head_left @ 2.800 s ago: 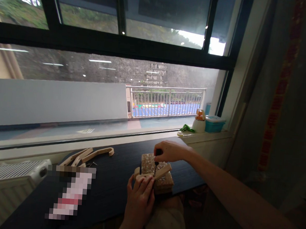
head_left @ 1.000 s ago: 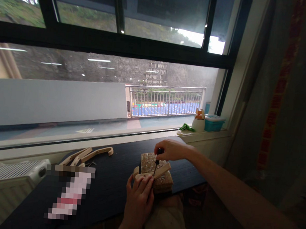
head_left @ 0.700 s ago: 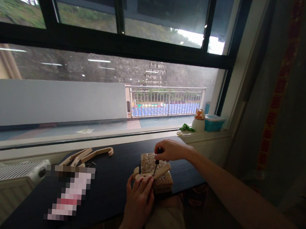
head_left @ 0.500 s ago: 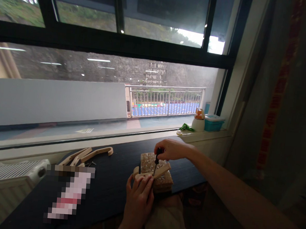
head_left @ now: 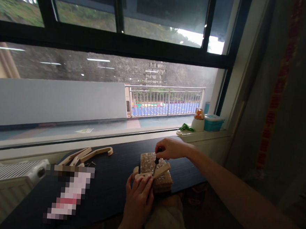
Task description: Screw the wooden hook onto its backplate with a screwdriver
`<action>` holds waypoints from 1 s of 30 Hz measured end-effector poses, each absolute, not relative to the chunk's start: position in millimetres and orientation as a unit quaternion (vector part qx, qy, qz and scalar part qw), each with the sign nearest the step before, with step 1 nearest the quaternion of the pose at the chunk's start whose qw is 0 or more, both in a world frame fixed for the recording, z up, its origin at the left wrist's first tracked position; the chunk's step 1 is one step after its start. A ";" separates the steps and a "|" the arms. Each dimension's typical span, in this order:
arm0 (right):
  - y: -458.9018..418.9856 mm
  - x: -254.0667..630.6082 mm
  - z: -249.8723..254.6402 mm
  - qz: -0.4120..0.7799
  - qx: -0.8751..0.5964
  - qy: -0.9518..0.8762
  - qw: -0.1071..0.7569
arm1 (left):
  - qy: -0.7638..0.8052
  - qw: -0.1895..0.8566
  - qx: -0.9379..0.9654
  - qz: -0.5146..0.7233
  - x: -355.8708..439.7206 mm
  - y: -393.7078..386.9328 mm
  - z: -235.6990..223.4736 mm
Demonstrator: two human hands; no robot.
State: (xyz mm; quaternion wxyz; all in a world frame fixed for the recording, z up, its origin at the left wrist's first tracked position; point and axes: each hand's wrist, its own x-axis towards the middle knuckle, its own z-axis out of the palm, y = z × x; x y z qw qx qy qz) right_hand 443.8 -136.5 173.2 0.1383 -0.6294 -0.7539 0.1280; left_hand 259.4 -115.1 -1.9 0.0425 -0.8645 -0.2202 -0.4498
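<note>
A curved light wooden piece [head_left: 162, 171] lies across a speckled block [head_left: 147, 162] on the dark table [head_left: 105, 191]. My left hand [head_left: 138, 200] presses its fingers down on the near end of that piece, closed over it. My right hand [head_left: 171, 149] is wrapped round the black handle of a small screwdriver [head_left: 156, 163], held upright with its tip on the wooden piece.
More curved wooden pieces [head_left: 92, 154] and some small screws [head_left: 91, 164] lie on the table's far left. A pixelated packet [head_left: 69, 192] lies nearer. On the window sill stand a white cup [head_left: 198, 123], a teal box [head_left: 213, 123] and a green scrap. A radiator [head_left: 9, 174] is at the left.
Hardly anything differs: my right hand has shifted slightly on the screwdriver handle, and my left hand keeps holding the wooden piece in place.
</note>
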 end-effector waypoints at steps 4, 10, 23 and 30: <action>-134.9 443.5 171.8 0.133 -0.632 -0.750 0.141 | -0.220 0.043 -0.865 -0.450 259.7 -114.8 -2.4; -137.4 442.8 175.5 0.107 -0.626 -0.758 0.149 | -0.217 0.044 -0.864 -0.453 260.0 -114.4 -3.4; -136.8 441.7 174.3 0.103 -0.625 -0.760 0.147 | -0.222 -0.010 -0.857 -0.465 261.5 -112.2 -11.2; -135.8 440.8 171.4 0.130 -0.620 -0.762 0.137 | -0.215 0.020 -0.863 -0.457 260.6 -113.5 -5.8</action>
